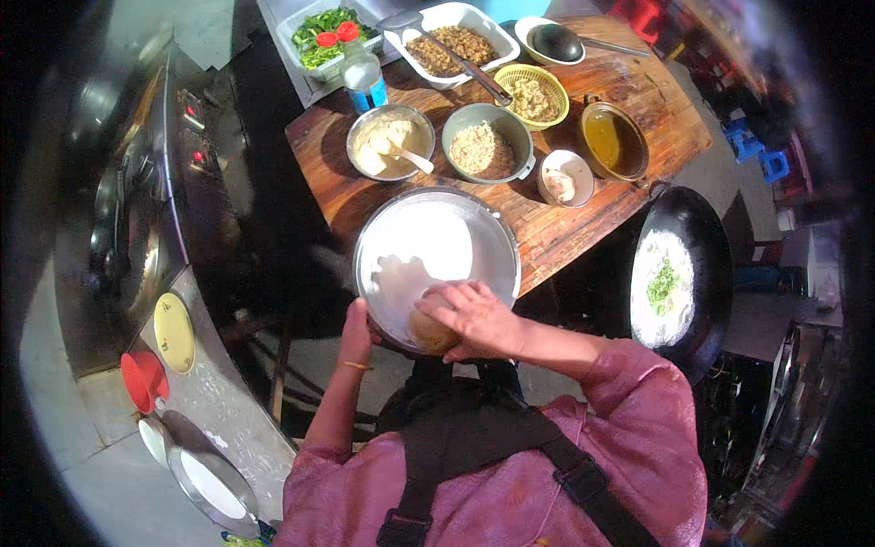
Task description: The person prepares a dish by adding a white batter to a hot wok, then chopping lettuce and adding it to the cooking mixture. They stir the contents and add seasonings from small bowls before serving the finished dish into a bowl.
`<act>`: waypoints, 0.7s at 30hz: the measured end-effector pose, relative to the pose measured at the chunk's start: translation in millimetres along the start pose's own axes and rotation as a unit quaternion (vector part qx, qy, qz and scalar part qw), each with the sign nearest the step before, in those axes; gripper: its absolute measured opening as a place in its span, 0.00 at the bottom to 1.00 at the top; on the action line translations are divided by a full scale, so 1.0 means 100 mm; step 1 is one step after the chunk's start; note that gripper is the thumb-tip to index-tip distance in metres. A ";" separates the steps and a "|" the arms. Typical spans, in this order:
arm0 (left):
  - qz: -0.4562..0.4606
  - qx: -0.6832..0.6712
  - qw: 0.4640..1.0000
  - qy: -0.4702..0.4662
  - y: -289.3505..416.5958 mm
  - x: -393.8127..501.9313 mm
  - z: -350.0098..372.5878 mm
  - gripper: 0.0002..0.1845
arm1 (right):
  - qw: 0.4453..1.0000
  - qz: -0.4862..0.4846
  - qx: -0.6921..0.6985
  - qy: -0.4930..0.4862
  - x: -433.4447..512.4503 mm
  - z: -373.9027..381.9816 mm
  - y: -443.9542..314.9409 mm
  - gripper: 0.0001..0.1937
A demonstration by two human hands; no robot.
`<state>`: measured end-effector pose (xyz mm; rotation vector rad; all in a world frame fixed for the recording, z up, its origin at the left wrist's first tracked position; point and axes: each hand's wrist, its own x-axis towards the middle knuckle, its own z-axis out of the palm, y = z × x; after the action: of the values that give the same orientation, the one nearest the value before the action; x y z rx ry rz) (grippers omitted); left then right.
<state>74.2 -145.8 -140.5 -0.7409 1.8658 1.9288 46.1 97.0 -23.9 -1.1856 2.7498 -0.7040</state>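
A wide metal basin (437,232) with white contents overlaps the near edge of the wooden table, tilted towards me. My left hand (357,327) grips its left rim. Inside the basin, near its lower rim, my right hand (478,321) is closed over a rounded brownish object (432,328), perhaps a bowl or a lump; its kind is hard to tell. Beyond the basin are a metal bowl (372,154) with a pale paste and a spoon, a grey-green pot (485,147) of chopped food, and a small white bowl (566,179) with a pale lump.
Farther back on the wooden table (677,102) are a yellow basket (530,98), a pot of yellow liquid (605,140), a white tray (451,44) of minced food with a spatula, and a bottle (362,72). A black wok (711,273) stands right; a counter (219,403) runs left.
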 end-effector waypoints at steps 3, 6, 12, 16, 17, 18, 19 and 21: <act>-0.075 0.063 0.994 -0.049 0.05 0.05 0.01 0.28 | 0.998 0.009 0.009 -0.060 0.01 0.09 -0.06 0.35; -0.106 0.082 0.987 -0.086 0.09 -0.03 0.05 0.27 | 0.998 0.009 0.055 0.008 0.03 0.08 0.14 0.30; -0.138 -0.076 0.983 -0.095 0.21 -0.22 0.23 0.22 | 0.975 0.105 0.194 0.008 0.41 0.13 0.54 0.28; -0.112 -0.050 0.989 -0.079 0.31 -0.39 0.30 0.21 | 0.969 0.191 0.127 0.094 0.32 -0.06 0.61 0.30; -0.098 -0.063 0.990 -0.080 0.33 -0.45 0.32 0.20 | 0.965 0.205 0.113 0.114 0.23 -0.11 0.58 0.30; -0.100 -0.057 0.991 -0.069 0.36 -0.49 0.33 0.20 | 0.971 0.227 0.068 0.043 0.14 -0.15 0.52 0.30; -0.097 -0.059 0.991 -0.066 0.37 -0.53 0.34 0.20 | 0.964 0.258 0.065 -0.021 0.06 -0.16 0.44 0.31; -0.101 -0.047 0.992 -0.065 0.38 -0.60 0.37 0.20 | 0.968 0.192 0.151 -0.049 -0.01 -0.13 0.33 0.31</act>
<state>95.3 -105.9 -74.7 -0.7787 1.5698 1.8974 21.7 122.0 -26.5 -0.5874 2.5552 -0.9391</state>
